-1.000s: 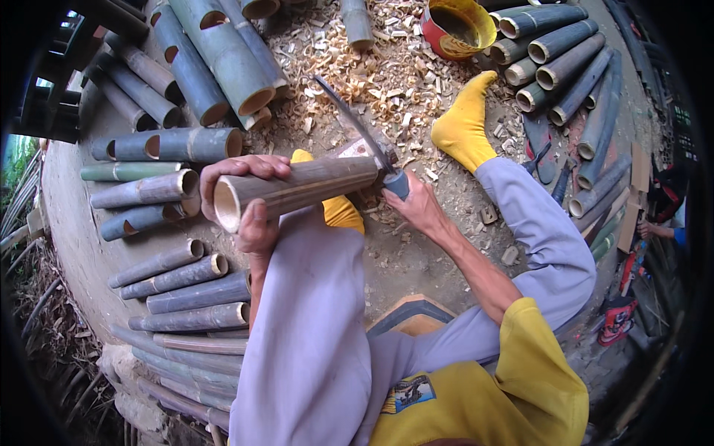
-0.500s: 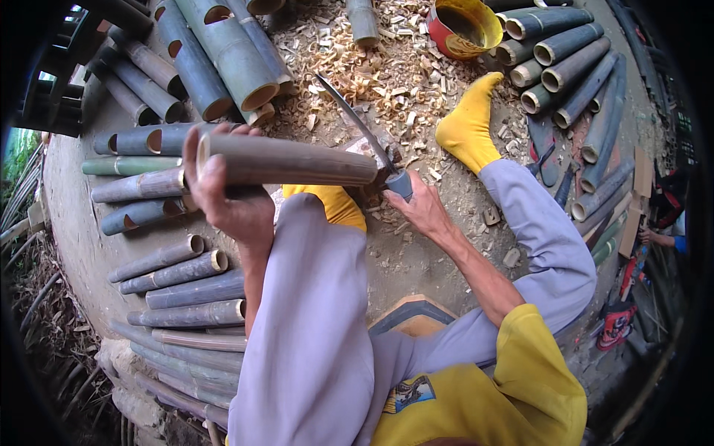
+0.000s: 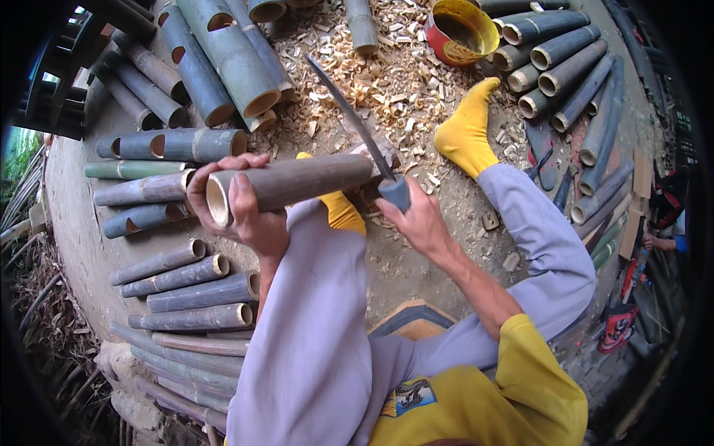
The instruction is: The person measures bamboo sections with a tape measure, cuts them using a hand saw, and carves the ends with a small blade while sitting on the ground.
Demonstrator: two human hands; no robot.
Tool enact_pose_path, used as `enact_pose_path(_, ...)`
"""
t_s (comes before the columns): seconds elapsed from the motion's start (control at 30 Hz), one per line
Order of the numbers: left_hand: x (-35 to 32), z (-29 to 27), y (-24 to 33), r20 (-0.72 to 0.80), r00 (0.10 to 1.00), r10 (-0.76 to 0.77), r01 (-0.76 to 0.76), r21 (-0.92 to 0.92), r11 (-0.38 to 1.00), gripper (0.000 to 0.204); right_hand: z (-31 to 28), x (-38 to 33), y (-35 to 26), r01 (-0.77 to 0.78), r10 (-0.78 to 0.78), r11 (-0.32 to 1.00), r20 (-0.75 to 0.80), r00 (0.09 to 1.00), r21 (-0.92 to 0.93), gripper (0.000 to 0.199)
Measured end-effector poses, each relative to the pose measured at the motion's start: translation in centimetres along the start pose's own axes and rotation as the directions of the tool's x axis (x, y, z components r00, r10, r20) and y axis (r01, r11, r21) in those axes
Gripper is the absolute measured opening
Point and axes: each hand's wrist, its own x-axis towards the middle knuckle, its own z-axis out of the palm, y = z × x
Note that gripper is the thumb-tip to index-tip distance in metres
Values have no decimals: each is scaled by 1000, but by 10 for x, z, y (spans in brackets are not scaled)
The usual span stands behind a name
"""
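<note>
Clock read from the middle of the head view, 12 at the top edge.

Containers: red-and-yellow bucket point(image 3: 437, 46) at 1 o'clock, mouth tipped toward the viewer; murky brown matter point(image 3: 459, 37) within, liquid or residue cannot be told. Near end of the held bamboo tube point(image 3: 305, 181) open, pale rim showing, depth of bore unseen. Tube lies at 10 o'clock, above the left knee.

Left hand point(image 3: 256, 223), 9 o'clock: fingers point(image 3: 242, 195) spread to the tube's width and curled round its near end, thumb on the near side. Right hand point(image 3: 425, 230), 3 o'clock: fingers closed round the grey-blue handle point(image 3: 395, 193) of a knife point(image 3: 349, 115); long dark blade points to 11 o'clock, crossing just beside the tube's far end. Contact of blade and tube: cannot tell.

Pale shavings point(image 3: 379, 82) at 12 o'clock on the ground.

Hidden or cut off: part of the left fingers, behind the tube; tube's far face, turned away; most of the handle, inside the right hand; left yellow sock point(image 3: 342, 213), partly behind tube and knee. Another person's hand point(image 3: 658, 242) at 3 o'clock, near the dark rim, hard to make out.
</note>
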Motion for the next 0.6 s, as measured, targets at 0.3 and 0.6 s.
enact_pose_path(0.3, -9, -5, 0, 55, 998, -8, 8, -15, 1000, 36, 20, 4, 53, -119, 120, 993, 68, 990, -14, 31)
enact_pose_path(0.6, 19, -112, 19, 404, 902, -151, -385, 912, 142, 53, 13, 2, 62, -169, 173, 982, 44, 984, -82, 36)
